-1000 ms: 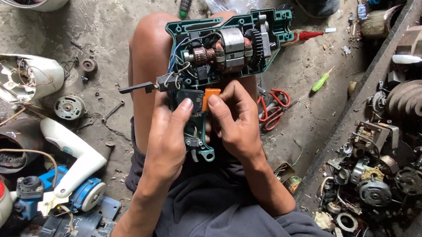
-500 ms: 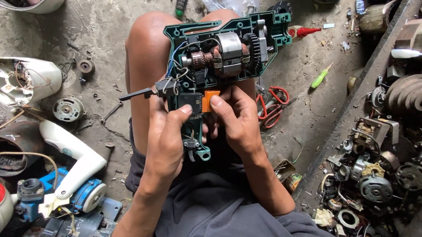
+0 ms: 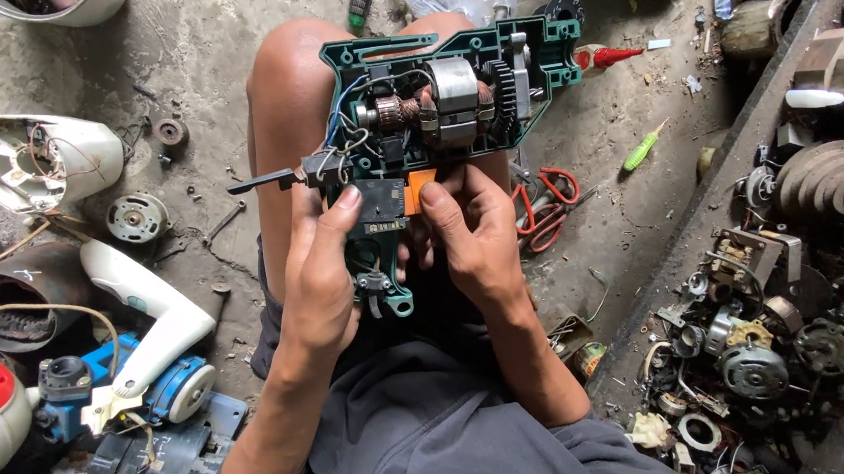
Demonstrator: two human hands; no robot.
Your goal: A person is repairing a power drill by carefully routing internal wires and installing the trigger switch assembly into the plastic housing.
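Observation:
An opened green power-tool housing lies across my bare knees, its motor armature, gear and wires exposed. My left hand grips the handle part of the housing, thumb on the black switch block. My right hand holds the handle from the right side, its thumb pressing the orange trigger. A black lever or cable end sticks out to the left of the tool.
The concrete floor holds a white appliance shell, a small round motor, a white-and-blue tool, red-handled pliers and a green screwdriver. A tray of motor parts lies at the right.
Both hands shifted slightly on the handle; my thumbs now press the switch block and orange trigger. The tool has stayed on my knees.

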